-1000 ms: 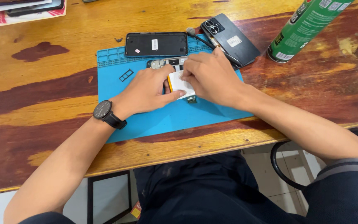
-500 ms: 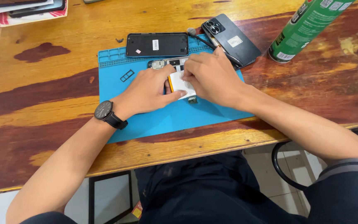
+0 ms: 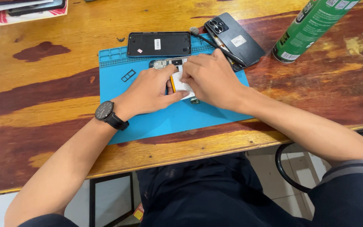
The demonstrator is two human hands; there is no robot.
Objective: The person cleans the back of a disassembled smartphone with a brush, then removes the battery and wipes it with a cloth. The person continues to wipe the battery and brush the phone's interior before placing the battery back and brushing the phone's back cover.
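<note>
Grip, left hand (image 3: 150,90): the fingers are curled and pressed down on the opened phone (image 3: 177,77); the thumb is laid against the white part at its lower edge. Whether anything is pinched cannot be told, as the fingertips are hidden.
Grip, right hand (image 3: 209,77): the fingers are bent and pressed together over the same phone, touching the left hand's fingertips. What lies under them is covered.
Opened phone: it is laid on the blue mat (image 3: 148,122), near the mat's upper middle. Only a strip of grey circuitry at its top, a thin yellow edge and a white patch are seen between the hands.
Blue mat: it is spread flat on the counter (image 3: 43,109), with small moulded trays along its top edge. A small dark frame-shaped part (image 3: 128,75) is left on it, to the left of the hands.
Black back cover (image 3: 159,44): it is laid flat across the mat's top edge, just above the hands.
Second phone (image 3: 234,40): dark, camera side up, it is set at an angle beside the mat's upper right corner, with a thin tool (image 3: 215,44) resting across it.
Green spray can (image 3: 311,27): it is placed on the counter, well to the right.
Wristwatch (image 3: 106,113): black, worn on the left wrist.
</note>
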